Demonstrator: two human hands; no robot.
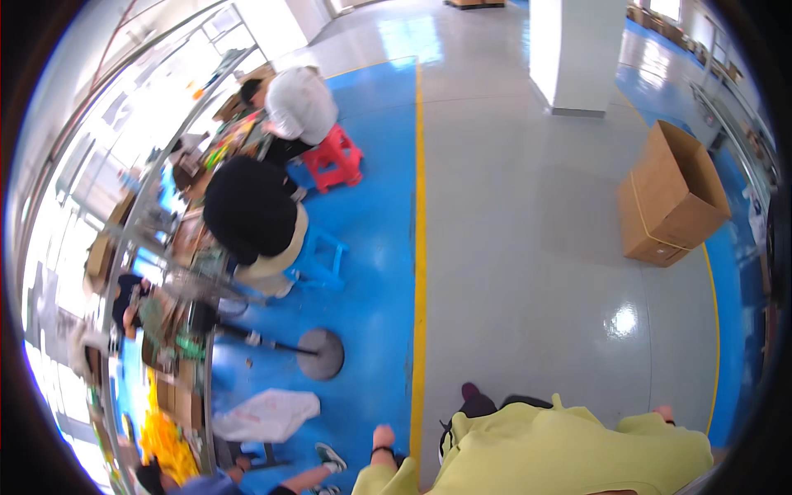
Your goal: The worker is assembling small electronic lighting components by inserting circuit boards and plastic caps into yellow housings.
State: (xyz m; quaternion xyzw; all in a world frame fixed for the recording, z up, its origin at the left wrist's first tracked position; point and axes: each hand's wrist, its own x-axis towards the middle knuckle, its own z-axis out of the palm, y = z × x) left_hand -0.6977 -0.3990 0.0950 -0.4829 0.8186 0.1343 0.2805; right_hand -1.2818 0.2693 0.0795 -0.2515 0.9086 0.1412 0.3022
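My left hand [383,436] hangs at my side near the lower edge, with a dark band round the wrist, over the blue floor beside the yellow line. My right hand [664,412] shows only as a small patch beyond my yellow-green shirt [569,450], above the grey floor. Neither hand touches anything that I can see. Their fingers are too small and foreshortened to read. Below me a dark shoe [476,402] with a maroon toe pokes out from under the shirt.
Along the left, several people sit at cluttered workbenches. Red [332,158] and blue [320,260] stools stand there, with a pedestal fan [320,355] nearer me. A yellow line [420,247] runs ahead. An open cardboard box [672,198] stands right, beyond it shelving; a white pillar [577,58] rises ahead.
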